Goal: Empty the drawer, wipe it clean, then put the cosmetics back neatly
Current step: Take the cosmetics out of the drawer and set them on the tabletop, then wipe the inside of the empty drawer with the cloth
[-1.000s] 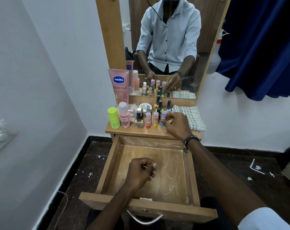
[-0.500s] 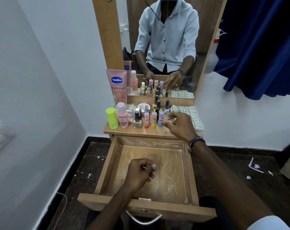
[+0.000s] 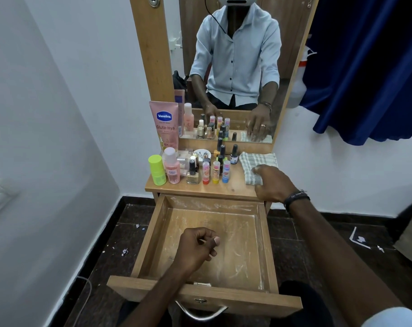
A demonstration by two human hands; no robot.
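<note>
The wooden drawer [image 3: 150,234] is pulled out and holds nothing; its bottom is streaked with white dust. My left hand [image 3: 195,249] hovers over it, fingers loosely curled, holding nothing. My right hand [image 3: 273,182] lies on the near corner of a folded checked cloth [image 3: 254,161] at the right of the dresser top [image 3: 233,186], fingers spread down on it. The cosmetics stand grouped at the left: a pink Vaseline tube [image 3: 164,123], a green bottle [image 3: 157,169], a pink bottle [image 3: 172,168], a nail polish bottle [image 3: 192,172], three coloured lip balms [image 3: 215,172] and several dark-capped bottles behind.
A mirror [image 3: 224,67] rises behind the dresser top and reflects me. White walls close in at left and behind. A dark blue curtain [image 3: 370,67] hangs at right. The dark floor carries paper scraps. A metal handle [image 3: 200,315] hangs from the drawer front.
My right hand left the blue lip balm in the row and moved right onto the checked cloth. My left hand stayed over the drawer.
</note>
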